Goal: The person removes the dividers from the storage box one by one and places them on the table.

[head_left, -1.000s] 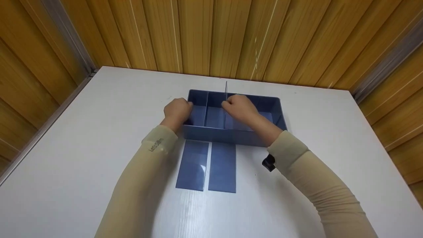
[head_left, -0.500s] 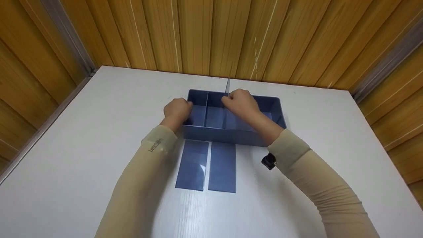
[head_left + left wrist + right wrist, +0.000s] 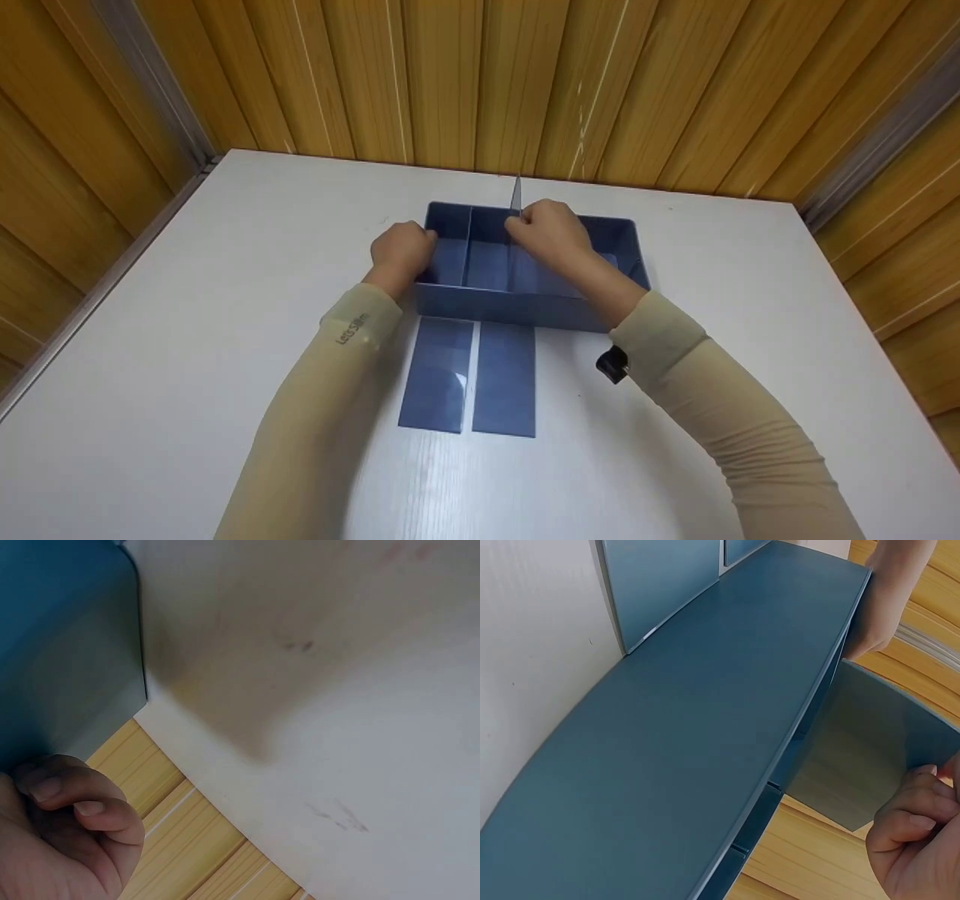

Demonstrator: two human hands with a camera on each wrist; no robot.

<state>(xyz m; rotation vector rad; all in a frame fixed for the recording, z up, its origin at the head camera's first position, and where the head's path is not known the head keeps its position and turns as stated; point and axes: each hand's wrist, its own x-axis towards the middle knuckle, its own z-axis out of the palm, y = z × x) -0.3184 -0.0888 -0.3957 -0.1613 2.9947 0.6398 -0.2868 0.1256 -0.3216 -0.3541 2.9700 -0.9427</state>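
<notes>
A blue open box (image 3: 510,309) lies on the white table, with an upright divider (image 3: 468,247) standing across its left part. My left hand (image 3: 403,251) grips the box's left wall; its curled fingers show low in the left wrist view. Between thumb and fingers, my right hand (image 3: 551,234) pinches a thin, see-through blue-grey divider (image 3: 862,746). That panel stands tilted above the middle of the box, its far end (image 3: 516,195) sticking up over the back wall. In the right wrist view its lower edge is partly hidden behind the box's front wall.
Two flat blue-grey panels (image 3: 436,379) lie side by side on the table (image 3: 187,315) in front of the box. Wood-patterned walls (image 3: 510,82) rise behind and at both sides. A small black device (image 3: 613,365) sits at the right wrist.
My right hand has shifted slightly up and away, and the pinched divider's far end has risen higher over the back wall. The left hand and the box have stayed about where they were.
</notes>
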